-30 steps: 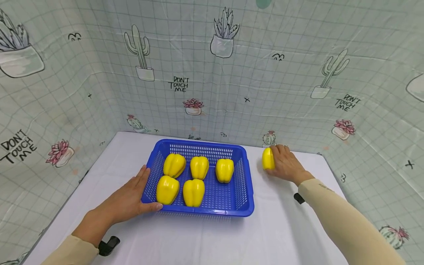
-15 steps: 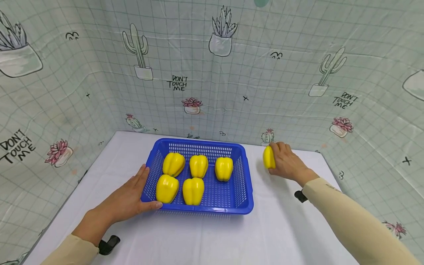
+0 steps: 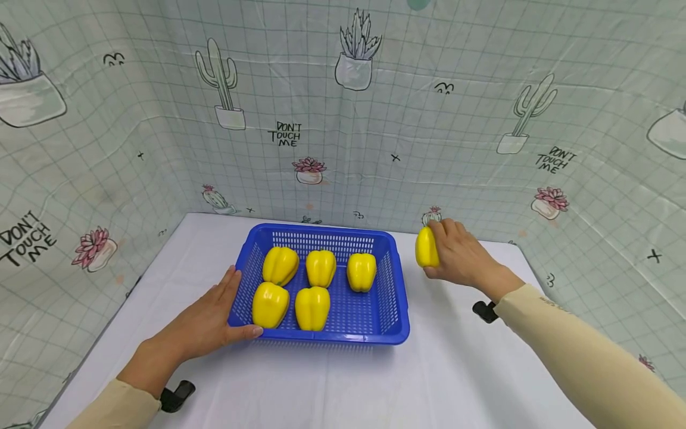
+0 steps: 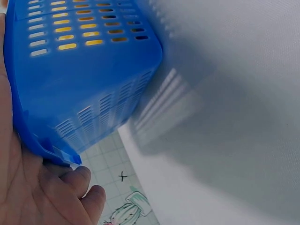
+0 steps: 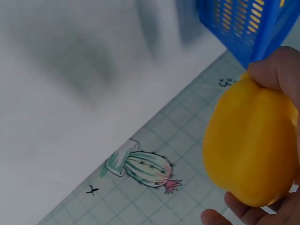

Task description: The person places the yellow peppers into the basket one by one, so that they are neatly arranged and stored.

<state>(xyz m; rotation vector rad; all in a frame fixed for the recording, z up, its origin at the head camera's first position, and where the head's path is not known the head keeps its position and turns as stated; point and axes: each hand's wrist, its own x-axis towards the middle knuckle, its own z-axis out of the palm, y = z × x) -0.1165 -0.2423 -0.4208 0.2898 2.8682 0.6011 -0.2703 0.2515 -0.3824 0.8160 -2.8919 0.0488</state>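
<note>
My right hand [image 3: 460, 253] grips a yellow bell pepper [image 3: 426, 247], raised off the table to the right of the basket. In the right wrist view, the thumb lies at one end of this bell pepper [image 5: 251, 140] and fingers show at the other. Against the left rim of the blue plastic basket [image 3: 396, 298] rests my left hand [image 3: 206, 319], its fingers straight along the side and its thumb on the front rim. Several yellow bell peppers sit inside, including one at the right [image 3: 361, 272] and one at the front left [image 3: 270, 305].
A white cloth [image 3: 343, 387] covers the table under the basket. Behind and at both sides hangs a checked curtain [image 3: 321, 107] printed with cactus drawings. The basket's slotted side wall [image 4: 93, 61] fills the upper left of the left wrist view.
The right hand has lifted the bell pepper and brought it slightly left, closer to the basket. The left hand stays on the rim.
</note>
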